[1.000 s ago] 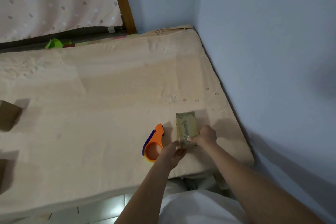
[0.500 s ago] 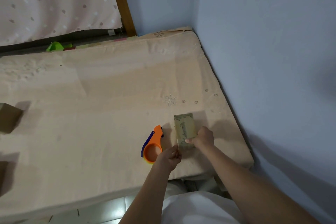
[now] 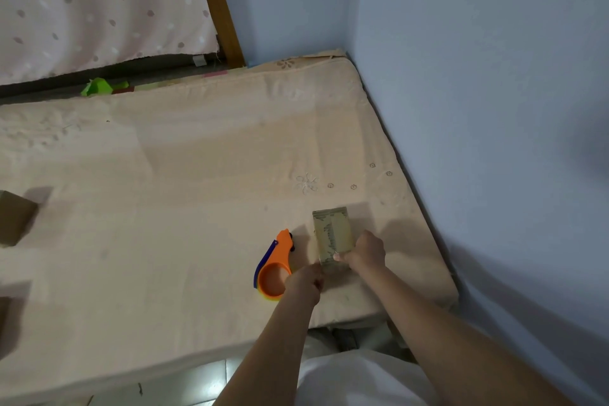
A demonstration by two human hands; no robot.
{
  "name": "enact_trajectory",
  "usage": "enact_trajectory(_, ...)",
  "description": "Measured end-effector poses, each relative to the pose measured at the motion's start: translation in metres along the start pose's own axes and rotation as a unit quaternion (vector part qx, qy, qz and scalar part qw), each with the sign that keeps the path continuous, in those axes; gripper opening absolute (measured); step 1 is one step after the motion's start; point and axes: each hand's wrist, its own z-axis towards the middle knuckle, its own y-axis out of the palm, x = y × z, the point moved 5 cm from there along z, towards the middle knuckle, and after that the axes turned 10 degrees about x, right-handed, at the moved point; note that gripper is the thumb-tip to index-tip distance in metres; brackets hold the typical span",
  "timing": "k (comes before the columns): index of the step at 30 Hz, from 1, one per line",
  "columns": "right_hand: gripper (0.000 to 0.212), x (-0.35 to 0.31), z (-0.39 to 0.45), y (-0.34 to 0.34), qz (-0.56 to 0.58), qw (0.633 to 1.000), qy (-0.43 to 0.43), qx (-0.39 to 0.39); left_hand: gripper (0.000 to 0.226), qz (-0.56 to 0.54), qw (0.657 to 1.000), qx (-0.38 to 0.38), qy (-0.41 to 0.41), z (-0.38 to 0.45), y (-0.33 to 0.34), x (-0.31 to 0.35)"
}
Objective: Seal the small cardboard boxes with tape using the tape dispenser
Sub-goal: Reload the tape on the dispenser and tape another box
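Left hand nearer box.

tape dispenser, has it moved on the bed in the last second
No. The tape dispenser lies just left of the small box, with the same gap as before.

A beige mattress meets blue walls and a spotted curtain.

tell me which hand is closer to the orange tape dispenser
Left. The left hand sits right beside the tape dispenser, at the box's near corner; the right hand grips the box's far side.
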Motion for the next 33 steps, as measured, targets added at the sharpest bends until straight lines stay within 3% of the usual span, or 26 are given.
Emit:
enact_trajectory(4,0.059,0.000,-0.001,0.000,0.004,1.000,-0.005,0.001,0.010,0.025,0.990,0.049,0.128,-0.001,-0.001,0.013)
enact_trajectory(9,0.061,-0.001,-0.001,0.000,-0.004,1.000,-0.005,0.002,0.019,0.138,0.951,0.094,0.261,-0.006,0.002,0.026)
enact_trajectory(13,0.061,0.000,-0.003,-0.001,-0.002,1.000,-0.013,0.007,0.025,0.181,0.939,0.103,0.273,-0.012,0.006,0.029)
enact_trajectory(16,0.060,0.000,-0.005,-0.002,-0.002,1.000,-0.013,0.009,0.014,0.186,0.941,0.089,0.268,-0.014,0.011,0.027)
enact_trajectory(24,0.056,-0.003,-0.005,-0.010,-0.015,0.999,-0.031,-0.036,0.016,0.195,0.941,-0.035,0.275,-0.023,0.013,0.043)
enact_trajectory(26,0.041,-0.004,-0.002,-0.013,0.023,0.998,-0.030,-0.059,0.027,0.189,0.938,-0.024,0.290,-0.019,0.009,0.054)
enact_trajectory(29,0.045,0.000,0.008,-0.021,0.156,0.985,0.009,-0.074,0.027,0.201,0.923,0.016,0.328,-0.032,-0.001,0.075)
enact_trajectory(33,0.026,-0.005,0.008,-0.037,0.318,0.943,0.049,-0.090,0.028,0.164,0.913,-0.048,0.371,-0.048,-0.007,0.088)
